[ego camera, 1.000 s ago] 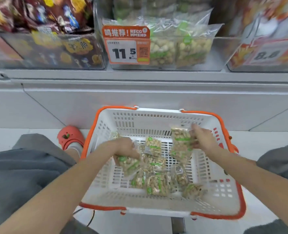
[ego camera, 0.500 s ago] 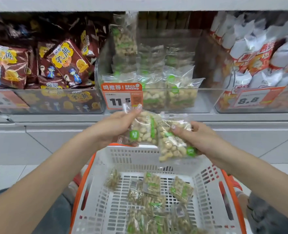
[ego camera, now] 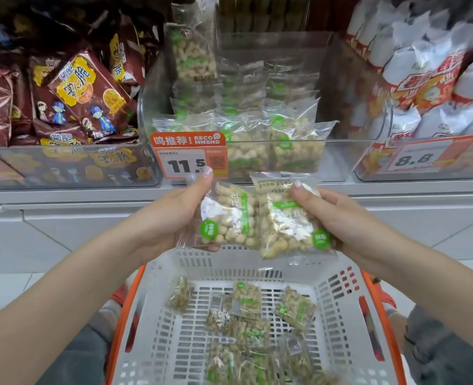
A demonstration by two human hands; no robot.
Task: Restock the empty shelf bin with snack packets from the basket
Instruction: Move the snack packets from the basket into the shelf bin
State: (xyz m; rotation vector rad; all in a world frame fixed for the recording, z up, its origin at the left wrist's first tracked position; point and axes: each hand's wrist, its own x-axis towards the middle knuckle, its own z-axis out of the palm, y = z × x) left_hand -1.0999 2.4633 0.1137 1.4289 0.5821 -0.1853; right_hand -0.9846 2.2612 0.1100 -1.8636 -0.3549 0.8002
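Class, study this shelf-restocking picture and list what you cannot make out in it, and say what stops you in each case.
- Small print on the price tag, head view: too small; the left hand covers its lower edge.
- Back of the clear bin: hidden behind the front packets.
- Lower basket contents: cut off by the bottom edge, blurred.
- Text on the left packet and right packet: blurred, partly under the right hand.
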